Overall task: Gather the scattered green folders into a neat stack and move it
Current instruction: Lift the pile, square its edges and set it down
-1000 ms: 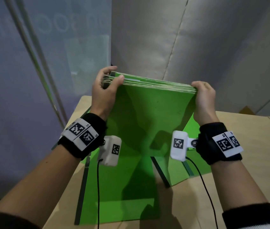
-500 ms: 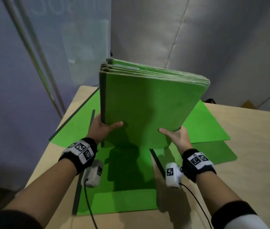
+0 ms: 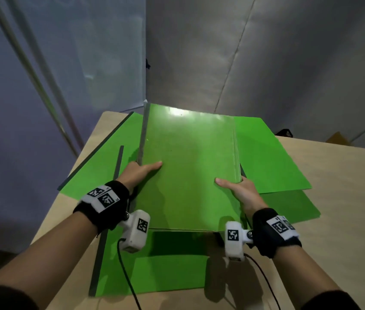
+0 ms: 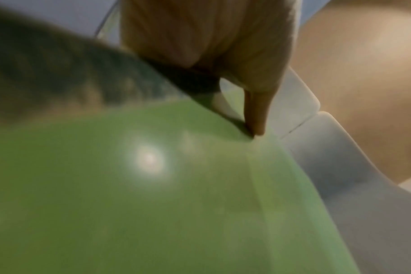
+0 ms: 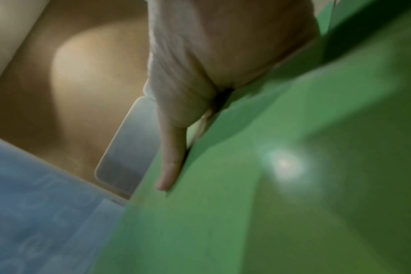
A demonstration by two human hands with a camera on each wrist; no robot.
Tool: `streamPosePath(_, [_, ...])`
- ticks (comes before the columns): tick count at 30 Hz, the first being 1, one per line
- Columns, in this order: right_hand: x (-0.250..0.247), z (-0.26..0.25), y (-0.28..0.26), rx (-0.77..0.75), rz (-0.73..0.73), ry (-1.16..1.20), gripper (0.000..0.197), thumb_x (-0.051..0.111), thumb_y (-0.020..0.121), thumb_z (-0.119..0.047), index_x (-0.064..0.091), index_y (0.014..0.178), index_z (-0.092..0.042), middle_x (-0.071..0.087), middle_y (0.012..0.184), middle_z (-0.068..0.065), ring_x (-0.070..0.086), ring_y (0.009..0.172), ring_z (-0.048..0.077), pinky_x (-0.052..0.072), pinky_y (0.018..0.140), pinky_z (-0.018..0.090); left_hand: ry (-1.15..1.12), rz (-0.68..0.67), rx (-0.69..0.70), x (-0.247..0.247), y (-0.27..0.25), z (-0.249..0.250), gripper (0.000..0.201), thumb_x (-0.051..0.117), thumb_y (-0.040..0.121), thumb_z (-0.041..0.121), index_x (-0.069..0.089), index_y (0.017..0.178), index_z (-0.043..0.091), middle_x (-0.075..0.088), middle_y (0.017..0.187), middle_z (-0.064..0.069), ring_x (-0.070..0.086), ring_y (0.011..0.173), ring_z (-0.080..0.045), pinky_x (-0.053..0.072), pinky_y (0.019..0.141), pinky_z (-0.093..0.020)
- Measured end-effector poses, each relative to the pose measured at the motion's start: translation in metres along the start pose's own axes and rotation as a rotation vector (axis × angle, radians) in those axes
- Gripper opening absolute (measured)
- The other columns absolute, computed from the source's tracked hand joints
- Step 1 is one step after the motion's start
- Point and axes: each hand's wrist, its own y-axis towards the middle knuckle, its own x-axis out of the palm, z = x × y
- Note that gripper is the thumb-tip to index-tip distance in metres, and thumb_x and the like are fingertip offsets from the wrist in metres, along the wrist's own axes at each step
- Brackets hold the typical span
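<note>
1. Left hand (image 3: 140, 173) grips the left spine edge of the stack of green folders (image 3: 190, 166), thumb flat on the top cover, fingers hidden underneath
2. Right hand (image 3: 240, 191) does the same on the right edge, thumb on top, rest of the fingers out of sight below; the right wrist view shows the thumb lying along the cover
3. Stack looks held low over the table (image 3: 333, 198), near level; the shadow under the near edge suggests it is not fully down, cannot tell if the far end touches
4. Two-sided grip, my read: clamping opposite edges keeps the squared-up folders from fanning out while carried
5. Edges on the right side look roughly flush, a few layers visible, so gathering seems partly done
6. Loose folders still flat on the table: one at far left (image 3: 101, 166), one near front (image 3: 159, 265), one at right (image 3: 270, 157) with a darker one (image 3: 288, 209) just below it; the held stack overlaps all of them from above
7. Judgement: task unfinished, since those loose ones are not in the stack
8. Containers: none in view; a small dark item (image 3: 285, 132) and a yellowish object (image 3: 339, 139) sit past the table's far edge, too small to identify
9. Both wrist views are blurred, mostly green cover and glare
</note>
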Motion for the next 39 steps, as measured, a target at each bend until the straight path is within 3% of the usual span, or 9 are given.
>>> streamPosePath(7, [-0.038, -0.011, 0.019, 0.041, -0.145, -0.269, 0.122, 0.071, 0.056, -0.056, 0.011, 0.149, -0.005, 0.022, 0.155, 0.019, 0.028, 0.141, 0.034, 0.026, 0.112, 0.049, -0.109, -0.153, -0.090, 0.026, 0.010, -0.019, 0.059, 0.065, 0.083, 0.027, 0.049, 0.131, -0.004, 0.038, 0.150, -0.016, 0.028, 0.144, -0.028, 0.012, 0.118, -0.042])
streamPosePath(14, [-0.064, 0.013, 0.065, -0.059, -0.118, -0.572, 0.070, 0.035, 0.088, -0.060, 0.041, 0.140, -0.012, 0.036, 0.149, 0.018, 0.044, 0.130, 0.031, 0.034, 0.108, 0.051, -0.190, -0.079, -0.090, 0.039, 0.052, -0.051, 0.154, 0.091, 0.018, 0.054, 0.025, 0.147, 0.002, 0.043, 0.147, -0.019, 0.044, 0.133, -0.033, 0.031, 0.113, -0.050])
streamPosePath(16, [-0.079, 0.011, 0.092, -0.114, 0.052, -0.633, 0.058, 0.044, 0.089, -0.050, 0.043, 0.138, -0.019, 0.034, 0.146, 0.022, 0.054, 0.110, 0.026, 0.047, 0.095, 0.044, -0.215, -0.054, -0.100, 0.038, 0.048, -0.049, 0.141, 0.092, 0.030, 0.048, 0.026, 0.146, 0.000, 0.043, 0.147, -0.019, 0.043, 0.133, -0.033, 0.030, 0.114, -0.048])
streamPosePath(18, [-0.092, 0.011, 0.112, -0.070, 0.155, -0.830, 0.057, 0.051, 0.091, -0.038, 0.033, 0.144, -0.026, 0.024, 0.152, 0.020, 0.042, 0.128, 0.036, 0.036, 0.105, 0.056, -0.224, -0.024, -0.113, 0.039, 0.029, -0.034, 0.123, 0.087, 0.045, 0.038, 0.026, 0.145, -0.002, 0.041, 0.147, -0.020, 0.040, 0.135, -0.034, 0.026, 0.116, -0.045])
streamPosePath(22, [-0.083, 0.019, 0.116, 0.026, 0.032, -0.952, 0.067, 0.052, 0.088, -0.049, 0.022, 0.146, -0.041, 0.005, 0.160, 0.008, 0.006, 0.144, 0.043, 0.012, 0.108, 0.071, -0.231, 0.028, -0.088, 0.032, 0.027, -0.029, 0.102, 0.078, 0.064, 0.028, 0.025, 0.146, -0.003, 0.037, 0.149, -0.021, 0.033, 0.140, -0.030, 0.018, 0.117, -0.042])
streamPosePath(26, [-0.047, 0.030, 0.091, -0.077, -0.005, -1.011, 0.057, 0.056, 0.090, -0.031, 0.034, 0.141, -0.043, 0.016, 0.157, 0.002, 0.016, 0.142, 0.036, 0.018, 0.109, 0.066, -0.293, -0.009, -0.045, 0.021, 0.026, -0.020, 0.093, 0.075, 0.066, 0.025, 0.030, 0.143, -0.001, 0.043, 0.146, -0.020, 0.038, 0.137, -0.030, 0.022, 0.117, -0.044])
streamPosePath(32, [-0.077, 0.030, 0.107, -0.127, 0.150, -0.673, 0.049, 0.064, 0.085, -0.017, 0.052, 0.132, -0.019, 0.058, 0.113, 0.015, 0.054, 0.078, 0.022, 0.054, 0.073, 0.040, -0.280, -0.019, -0.007, 0.000, 0.020, -0.016, 0.115, 0.081, 0.050, 0.033, 0.027, 0.144, -0.004, 0.045, 0.144, -0.020, 0.045, 0.130, -0.029, 0.030, 0.112, -0.038])
streamPosePath(35, [-0.111, 0.028, 0.132, 0.073, 0.296, -0.772, 0.081, 0.070, 0.078, -0.041, 0.034, 0.142, -0.008, 0.039, 0.142, 0.025, 0.047, 0.120, 0.032, 0.036, 0.104, 0.059, -0.290, -0.014, -0.008, 0.000, 0.016, -0.023, 0.110, 0.079, 0.056, 0.029, 0.024, 0.145, -0.003, 0.040, 0.147, -0.022, 0.039, 0.136, -0.031, 0.021, 0.118, -0.044])
streamPosePath(39, [-0.133, 0.031, 0.144, 0.247, 0.342, -0.896, 0.114, 0.066, 0.068, -0.065, 0.008, 0.151, -0.012, 0.010, 0.155, 0.030, 0.012, 0.143, 0.044, 0.018, 0.113, 0.059, -0.253, -0.014, -0.002, 0.001, 0.015, -0.029, 0.110, 0.082, 0.059, 0.040, 0.025, 0.144, 0.000, 0.037, 0.149, -0.020, 0.033, 0.139, -0.029, 0.017, 0.118, -0.043])
